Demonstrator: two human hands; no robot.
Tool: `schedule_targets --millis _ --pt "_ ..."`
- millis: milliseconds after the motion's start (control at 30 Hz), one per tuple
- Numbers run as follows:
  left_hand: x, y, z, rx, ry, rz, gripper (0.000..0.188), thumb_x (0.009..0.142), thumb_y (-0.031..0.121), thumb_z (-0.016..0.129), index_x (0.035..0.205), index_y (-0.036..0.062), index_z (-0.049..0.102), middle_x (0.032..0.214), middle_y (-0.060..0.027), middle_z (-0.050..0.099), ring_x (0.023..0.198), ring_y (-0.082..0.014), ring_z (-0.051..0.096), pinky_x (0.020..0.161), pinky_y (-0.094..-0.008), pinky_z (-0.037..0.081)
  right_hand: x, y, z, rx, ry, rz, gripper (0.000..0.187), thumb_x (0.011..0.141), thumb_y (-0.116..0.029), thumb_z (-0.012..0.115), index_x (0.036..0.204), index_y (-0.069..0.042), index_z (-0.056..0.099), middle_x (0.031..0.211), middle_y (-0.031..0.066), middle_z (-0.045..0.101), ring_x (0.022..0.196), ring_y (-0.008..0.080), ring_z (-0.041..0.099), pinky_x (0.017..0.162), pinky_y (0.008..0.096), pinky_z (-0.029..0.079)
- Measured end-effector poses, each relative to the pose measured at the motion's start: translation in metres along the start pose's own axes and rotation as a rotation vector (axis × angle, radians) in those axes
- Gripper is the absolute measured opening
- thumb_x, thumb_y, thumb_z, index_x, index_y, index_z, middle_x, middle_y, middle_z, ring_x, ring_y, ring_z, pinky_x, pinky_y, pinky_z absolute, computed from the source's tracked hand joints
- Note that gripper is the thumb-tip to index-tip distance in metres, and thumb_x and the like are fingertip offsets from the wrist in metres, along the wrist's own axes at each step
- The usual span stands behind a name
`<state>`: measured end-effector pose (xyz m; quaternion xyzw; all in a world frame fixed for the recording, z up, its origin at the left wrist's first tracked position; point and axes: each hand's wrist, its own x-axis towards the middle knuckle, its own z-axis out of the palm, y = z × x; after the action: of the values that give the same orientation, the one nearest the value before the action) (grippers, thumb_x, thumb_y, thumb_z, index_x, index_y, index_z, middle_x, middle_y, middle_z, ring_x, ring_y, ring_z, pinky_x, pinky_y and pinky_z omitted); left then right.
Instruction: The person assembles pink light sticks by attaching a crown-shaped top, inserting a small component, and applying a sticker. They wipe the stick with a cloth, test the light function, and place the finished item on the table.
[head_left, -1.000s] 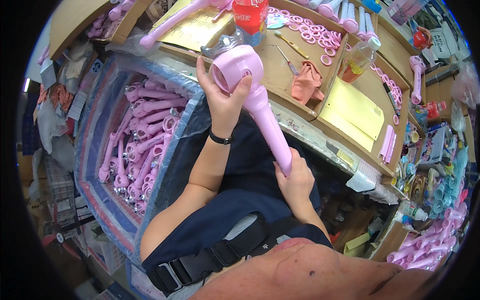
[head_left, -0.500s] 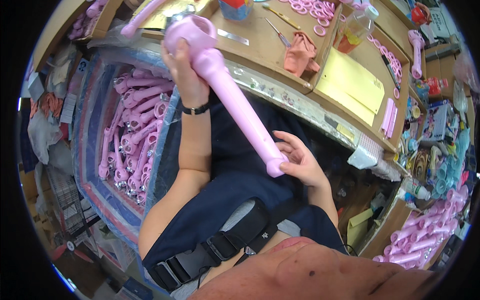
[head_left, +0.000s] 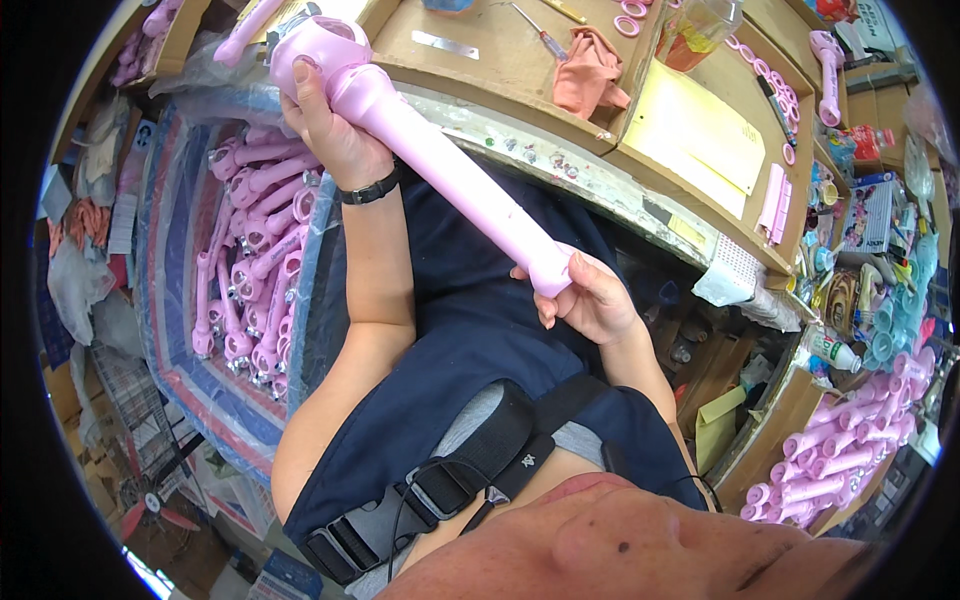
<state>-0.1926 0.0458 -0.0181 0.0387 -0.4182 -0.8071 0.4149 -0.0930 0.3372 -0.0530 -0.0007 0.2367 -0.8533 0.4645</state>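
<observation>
One wand (head_left: pixel 450 170) slants, head (head_left: pixel 337 60) far left, tail (head_left: pixel 550 272) near right; the left hand (head_left: pixel 342 148) grips the head, the right hand (head_left: pixel 605 308) the tail.

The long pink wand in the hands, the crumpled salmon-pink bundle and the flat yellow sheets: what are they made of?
Long pink wand with hollow round head: probably hard plastic, smooth, slightly glossy, with pale highlights.
Crumpled salmon-pink bundle: likely cloth, matt, bunched in soft folds.
Flat yellow sheets: paper or thin card, it seems, thin and dull.
</observation>
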Motion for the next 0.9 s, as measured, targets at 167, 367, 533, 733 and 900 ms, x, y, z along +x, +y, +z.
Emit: schedule_targets --millis 167,367,533,733,900 --pt "-0.015 -0.002 0.008 -0.209 0.115 -0.212 0.068 0.087 0.058 0.048 0.122 0.0003 0.044 0.106 -0.0163 0.059 0.085 -0.0264 0.061 0.074 -0.0372 0.054 0.004 -0.002 0.013 -0.597 0.15 -0.058 0.052 0.089 -0.016 0.06 0.135 -0.004 0.038 0.11 0.0106 0.057 0.085 0.0171 0.061 0.073 0.0309 0.052" --pt "-0.03 -0.006 0.009 -0.097 -0.063 -0.524 0.087 0.082 0.076 0.033 0.13 0.0039 0.043 0.108 -0.0225 0.062 0.069 -0.0219 0.061 0.058 -0.0301 0.051 -0.009 -0.06 0.01 -1.32 0.562 -0.294 0.016 0.093 -0.012 0.051 0.101 -0.004 0.063 0.061 0.0035 0.061 0.054 0.0121 0.061 0.053 0.0248 0.048" --pt "-0.048 -0.008 0.012 -0.028 -0.175 -0.55 0.086 0.084 0.077 0.021 0.123 0.0056 0.048 0.094 -0.0208 0.065 0.061 -0.0226 0.061 0.053 -0.0317 0.05 -0.004 -0.185 -0.039 -1.954 0.861 -0.982 0.014 0.09 -0.008 0.053 0.101 -0.002 0.059 0.079 0.0111 0.06 0.071 0.0185 0.058 0.069 0.0309 0.048" --pt "-0.064 -0.004 0.014 -0.031 -0.344 -0.503 0.096 0.077 0.083 0.025 0.129 0.0035 0.041 0.095 -0.0214 0.062 0.059 -0.0203 0.059 0.051 -0.0303 0.05 -0.009 -0.301 -0.117 -2.116 0.966 0.088 0.053 0.069 -0.033 0.073 0.109 -0.001 0.063 0.107 0.0203 0.063 0.102 0.0323 0.06 0.09 0.0374 0.046" --pt "-0.072 -0.006 -0.004 0.044 -0.481 -0.364 0.103 0.069 0.086 0.035 0.127 0.001 0.039 0.092 -0.0148 0.058 0.069 -0.0203 0.058 0.059 -0.0321 0.048 -0.02 -0.29 -0.126 -2.345 1.032 -0.065 0.046 0.07 -0.034 0.074 0.103 -0.004 0.066 0.108 0.0162 0.062 0.105 0.0319 0.056 0.092 0.0387 0.043"
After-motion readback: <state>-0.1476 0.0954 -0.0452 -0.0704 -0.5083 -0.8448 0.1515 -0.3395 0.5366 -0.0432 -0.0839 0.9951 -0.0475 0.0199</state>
